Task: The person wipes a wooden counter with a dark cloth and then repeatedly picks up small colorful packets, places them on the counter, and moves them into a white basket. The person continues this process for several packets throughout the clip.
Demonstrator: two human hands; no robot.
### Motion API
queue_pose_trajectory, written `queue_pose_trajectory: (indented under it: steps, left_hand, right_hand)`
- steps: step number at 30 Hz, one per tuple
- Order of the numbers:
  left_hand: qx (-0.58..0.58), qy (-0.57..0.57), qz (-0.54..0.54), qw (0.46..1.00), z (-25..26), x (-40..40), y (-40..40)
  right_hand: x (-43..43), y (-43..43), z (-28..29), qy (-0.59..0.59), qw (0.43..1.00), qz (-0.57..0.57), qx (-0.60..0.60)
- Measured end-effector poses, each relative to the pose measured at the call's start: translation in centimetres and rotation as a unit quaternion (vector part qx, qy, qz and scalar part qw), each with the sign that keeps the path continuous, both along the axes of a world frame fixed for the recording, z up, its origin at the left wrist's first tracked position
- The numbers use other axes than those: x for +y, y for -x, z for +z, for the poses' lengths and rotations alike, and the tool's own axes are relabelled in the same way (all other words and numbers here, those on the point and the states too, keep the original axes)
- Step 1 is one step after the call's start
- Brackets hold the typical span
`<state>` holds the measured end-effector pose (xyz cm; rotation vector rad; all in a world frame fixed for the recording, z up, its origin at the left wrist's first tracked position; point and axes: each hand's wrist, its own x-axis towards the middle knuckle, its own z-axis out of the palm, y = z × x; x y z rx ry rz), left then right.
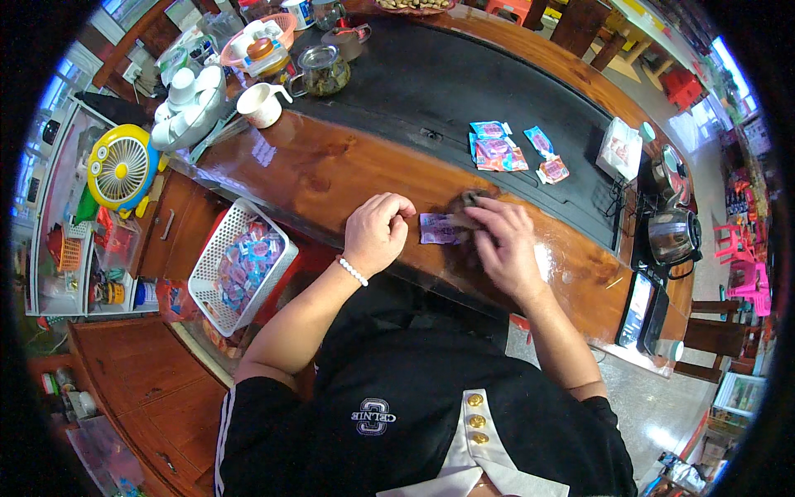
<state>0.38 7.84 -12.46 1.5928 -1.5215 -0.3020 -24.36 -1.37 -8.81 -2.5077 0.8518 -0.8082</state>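
Note:
My left hand [377,233], with a white bead bracelet [353,271] on its wrist, hovers at the front of the wooden tea table [292,146]. Its fingers curl inward, and nothing shows in them. A flat purple packet [436,228] lies between my hands, its right end partly covered by my right hand [506,239]. That hand is blurred, with bent fingers. A small dark object [473,197] shows at its fingertips; whether it is gripped is unclear. On the black tray inset [397,93] beyond, several blue, purple and orange packets [497,152] lie in two groups.
At the left, a white perforated basket [202,273] holds many small packets. A white mug [261,105], a glass teapot [326,71] and a yellow-blue fan [123,168] stand back left. Rightward are a tissue pack [620,149], a glass kettle [672,236] and a phone [638,307].

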Motion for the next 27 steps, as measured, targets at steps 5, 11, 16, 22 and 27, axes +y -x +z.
queue_pose_trajectory:
  steps: [5, 11, 16, 22, 27]
  left_hand:
    - [-0.032, 0.015, 0.014, 0.999, -0.2, -0.1, 0.0]
    - [-0.008, 0.008, 0.003, 1.0, -0.4, 0.1, -0.2]
    - [0.012, -0.046, -0.004, 0.999, 0.4, -0.1, 0.0]
    - [-0.142, -0.088, -0.012, 0.986, 1.7, -1.2, 1.7]
    - [-0.12, -0.193, -0.067, 0.971, 2.1, -2.1, 2.3]
  right_hand:
    - [1.9, -4.0, -1.2, 0.045, 0.99, 0.098, 0.089]
    - [0.9, -0.8, -1.3, 0.003, 0.994, 0.048, 0.095]
    - [1.0, 2.8, -1.1, 0.01, 0.995, -0.011, 0.102]
    - [0.6, 6.2, -1.8, 0.022, 0.994, -0.069, 0.076]
    - [0.9, 6.5, -2.2, 0.033, 0.994, -0.085, 0.053]
